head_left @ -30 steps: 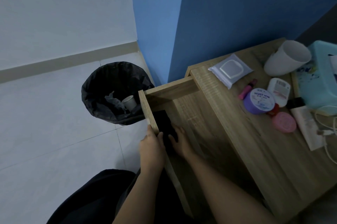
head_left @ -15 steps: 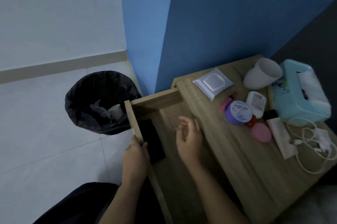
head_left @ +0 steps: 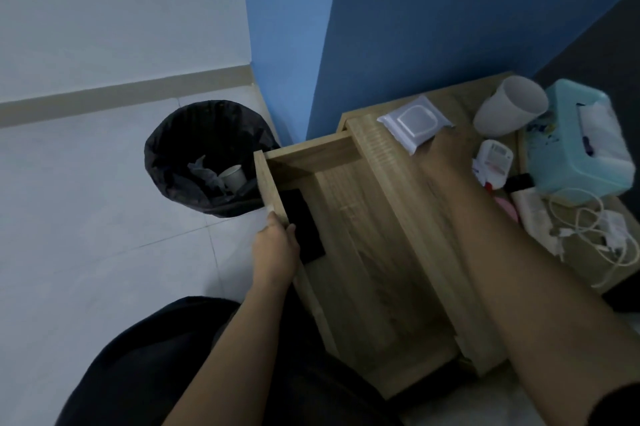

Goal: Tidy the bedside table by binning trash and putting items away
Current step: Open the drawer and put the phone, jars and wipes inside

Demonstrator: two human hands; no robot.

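The left grip (head_left: 275,249) clasps the front edge of the open drawer (head_left: 363,252); a flat black item (head_left: 301,224) lies inside, against that front. The right grip (head_left: 448,153), blurred, is over the bench (head_left: 398,183) beside the wipes pack (head_left: 414,122): released or clenched, cannot tell. The bin (head_left: 180,162) stands just beside the drawer.

No legible text, label on small white bottle (head_left: 493,160) blurred, print on teal tissue box (head_left: 575,148) unreadable

The bin (head_left: 207,159) stands at the drawer's (head_left: 356,217) ten o'clock. A flat device (head_left: 301,224) lies in the drawer against its nine o'clock wall; the bedside table (head_left: 459,101) sits at its three o'clock.
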